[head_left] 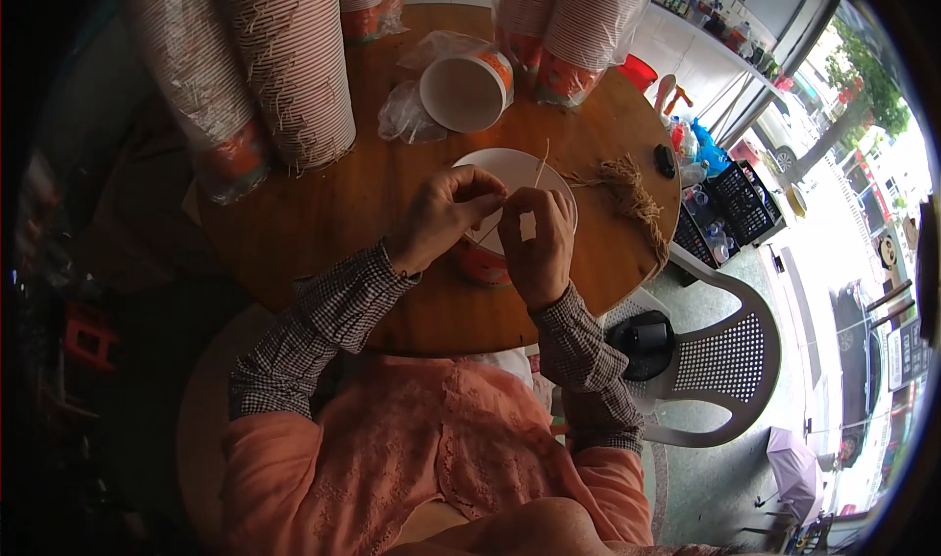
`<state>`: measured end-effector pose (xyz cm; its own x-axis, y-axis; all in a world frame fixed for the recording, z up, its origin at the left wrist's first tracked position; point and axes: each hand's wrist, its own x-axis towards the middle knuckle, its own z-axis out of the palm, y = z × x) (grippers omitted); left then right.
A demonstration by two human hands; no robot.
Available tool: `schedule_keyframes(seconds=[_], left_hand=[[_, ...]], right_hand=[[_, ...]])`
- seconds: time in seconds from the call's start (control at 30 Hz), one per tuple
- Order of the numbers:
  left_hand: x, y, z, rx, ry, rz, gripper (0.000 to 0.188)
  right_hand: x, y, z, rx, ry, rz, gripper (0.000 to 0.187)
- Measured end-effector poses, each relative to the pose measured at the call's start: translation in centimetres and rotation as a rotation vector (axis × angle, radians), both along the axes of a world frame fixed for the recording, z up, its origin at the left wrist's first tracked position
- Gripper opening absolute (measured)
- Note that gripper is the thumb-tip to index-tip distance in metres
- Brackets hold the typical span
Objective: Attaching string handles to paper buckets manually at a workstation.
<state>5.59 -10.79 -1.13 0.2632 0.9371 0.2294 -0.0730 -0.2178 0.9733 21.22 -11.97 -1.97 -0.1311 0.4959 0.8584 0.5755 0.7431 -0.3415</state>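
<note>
A paper bucket (512, 167), white inside with a red-orange outside, stands upright on the round wooden table in front of me. Over its mouth, my left hand (446, 213) is closed, thumb and fingers pinched together near the middle. Beside it my right hand (541, 242) is closed too, with the thumb bent against the curled fingers. A thin pale string (542, 164) sticks up from the right hand, and a stretch of it seems to run between both hands. The fingers partly hide the bucket's opening. Right of the bucket lies a loose bundle of tan strings (629, 195).
Tall stacks of paper buckets (289, 61) rise at the far left, with more bagged stacks (593, 26) at the back. Another bucket (461, 93) lies tipped beside crumpled plastic (409, 115). A small black object (666, 161) sits near the table's right edge. A grey plastic chair (720, 360) holds a black cap (642, 343).
</note>
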Motion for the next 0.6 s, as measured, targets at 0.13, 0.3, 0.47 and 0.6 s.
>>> schedule_keyframes(seconds=[0.13, 0.3, 0.47, 0.6], left_hand=[[0.59, 0.11, -0.64, -0.001, -0.141, 0.081, 0.011], [0.62, -0.19, -0.89, 0.174, -0.006, 0.111, 0.010], [0.86, -0.70, -0.71, 0.536, 0.240, 0.283, 0.010], [0.37, -0.35, -0.39, 0.620, 0.310, 0.278, 0.012]], right_hand=[[0.05, 0.08, -0.20, 0.008, 0.001, 0.008, 0.017], [0.15, 0.23, -0.33, -0.002, 0.007, 0.023, 0.018], [0.25, 0.26, -0.34, -0.009, 0.000, 0.022, 0.017], [0.29, 0.26, -0.35, -0.036, 0.019, 0.030, 0.016]])
